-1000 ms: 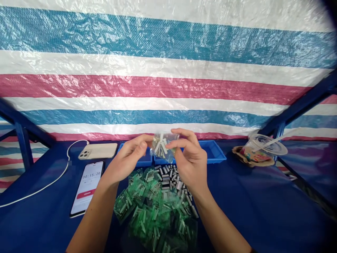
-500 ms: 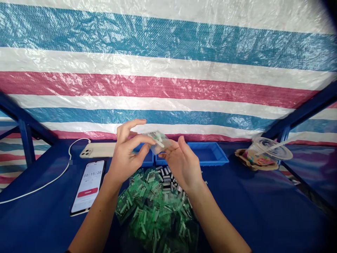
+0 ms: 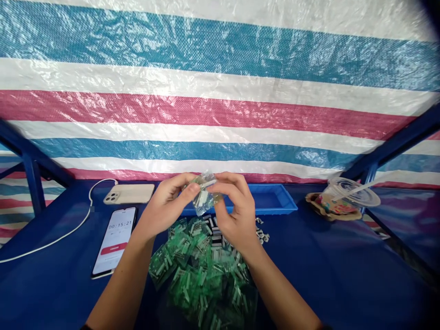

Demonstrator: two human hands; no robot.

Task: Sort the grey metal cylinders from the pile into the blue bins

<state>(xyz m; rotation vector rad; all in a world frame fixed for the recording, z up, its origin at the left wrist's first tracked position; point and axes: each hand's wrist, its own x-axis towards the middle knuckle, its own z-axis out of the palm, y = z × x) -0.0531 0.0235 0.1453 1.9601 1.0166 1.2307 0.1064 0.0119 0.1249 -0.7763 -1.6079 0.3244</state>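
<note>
Hands are holding close together, both clamping a small crinkled clear plastic bag (image 3: pixel 202 198). The left hand (image 3: pixel 168 201) is pressing its thumb against the left side, while the right hand (image 3: pixel 237 206) is pinching the right side. White stick-like pieces (image 3: pixel 203 197) are showing through the plastic, but glare and fingers are hiding the rest of the contents. Below, a heap of green-tinted clear plastic bags (image 3: pixel 192 279) is lying on the dark blue table (image 3: pixel 326 275), its near edge fading into shadow. Short grey-and-white pieces (image 3: pixel 216 239) are sitting at its far side, partly hidden by the right hand, and small shiny pieces (image 3: pixel 264 237) are lying just right of that wrist. Behind, the hands are covering part of a shallow blue plastic tray (image 3: pixel 271 199). The left forearm is overlapping a black-edged phone (image 3: pixel 115 238), whose screen is reading 00:15:21; its smaller text is too blurred to read.
</note>
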